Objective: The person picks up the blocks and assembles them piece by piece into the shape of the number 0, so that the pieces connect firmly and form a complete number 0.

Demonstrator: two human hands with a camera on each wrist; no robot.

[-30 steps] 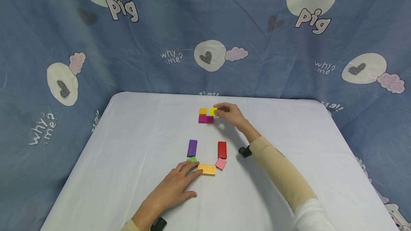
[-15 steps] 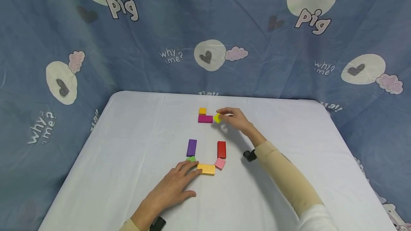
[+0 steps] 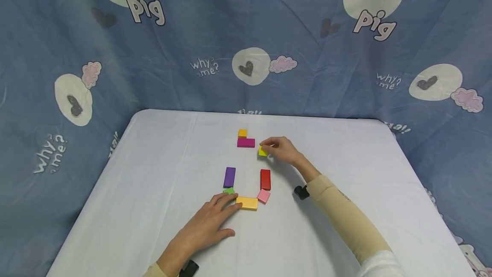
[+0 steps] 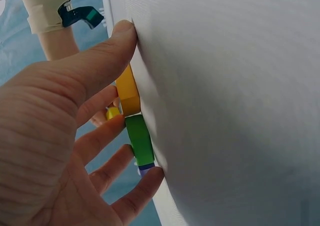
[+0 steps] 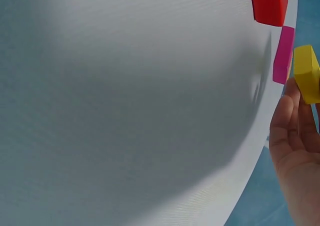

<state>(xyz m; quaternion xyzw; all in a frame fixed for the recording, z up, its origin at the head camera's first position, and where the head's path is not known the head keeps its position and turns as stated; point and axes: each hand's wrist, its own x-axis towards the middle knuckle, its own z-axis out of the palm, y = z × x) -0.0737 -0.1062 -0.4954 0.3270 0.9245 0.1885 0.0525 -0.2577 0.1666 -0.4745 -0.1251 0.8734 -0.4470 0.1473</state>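
My right hand (image 3: 282, 149) pinches a small yellow block (image 3: 263, 152) between thumb and fingers, above the table to the right of a magenta block (image 3: 246, 142). In the right wrist view the yellow block (image 5: 306, 76) is lifted clear of the cloth. My left hand (image 3: 209, 221) rests with spread fingers at a long orange-yellow block (image 3: 249, 203) and a green block (image 3: 229, 190). Seen from the left wrist, fingertips lie along the green block (image 4: 140, 141) and the orange-yellow one (image 4: 128, 93). The hand partly hides both blocks in the head view.
A purple block (image 3: 229, 177) stretches back from the green one. A pink block (image 3: 263, 196) and a red block (image 3: 265, 179) form the right side of this U-shaped row. Behind the magenta block sits a small orange block (image 3: 242, 133). White cloth (image 3: 153, 183) covers the table.
My right hand has carried the yellow block from beside the small orange block, first right, then toward me, past the magenta block. My left hand has stayed in place.
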